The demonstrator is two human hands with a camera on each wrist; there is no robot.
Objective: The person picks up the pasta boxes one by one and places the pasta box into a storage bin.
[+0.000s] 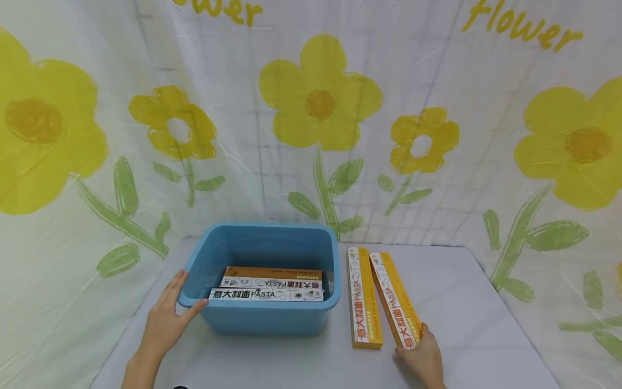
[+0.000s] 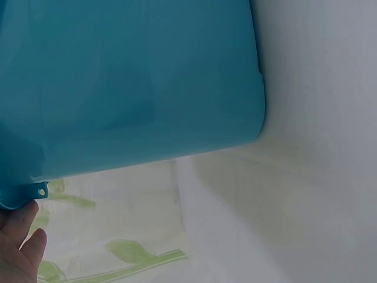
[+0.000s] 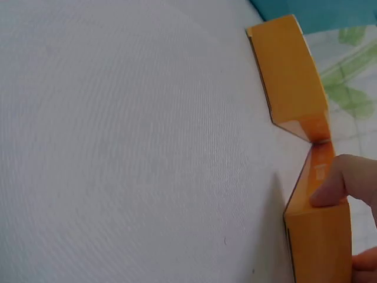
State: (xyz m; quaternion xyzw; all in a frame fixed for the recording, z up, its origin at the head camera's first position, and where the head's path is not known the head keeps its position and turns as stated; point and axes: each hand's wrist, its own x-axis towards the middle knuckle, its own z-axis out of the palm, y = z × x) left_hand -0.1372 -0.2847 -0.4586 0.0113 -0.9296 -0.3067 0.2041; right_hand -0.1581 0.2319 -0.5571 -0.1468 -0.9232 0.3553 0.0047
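The worktop [image 1: 486,324] before me is pale grey, its far edge meeting a thin plastic curtain [image 1: 466,178] that fills the background. Large yellow flowers [image 1: 320,105] with green stems are printed on it, with "flower" lettering above, and a faint grid of lines shows through. At the bottom edge I get a sliver of something dark, too cropped to identify.

The bin [image 1: 262,319] stands left of centre, smooth blue plastic with rounded corners and a rolled rim. Inside lie long slim packs: a front pack [image 1: 267,294] with a white face marked PASTA, and a rear pack [image 1: 274,276] showing a brown face and an upside-down white one. Right of the bin, two boxes of white, yellow and orange card lie on the worktop, far ends close together, near ends apart.

My left hand [image 1: 162,321] is at the bin's near left corner, fingers extended and spread, touching the rim without clenching. My right hand [image 1: 425,356] grips the right box [image 1: 394,300] by its near end; the left box [image 1: 362,297] lies free between it and the bin.

From the left wrist I see the bin's outer wall and a small lug [image 2: 40,191] with a hole, hidden in the head view. The right wrist gives me the boxes' plain orange sides, the thumb pressed on the gripped one, and fine ribbing on the worktop. I can't tell whether that box's near end is raised.
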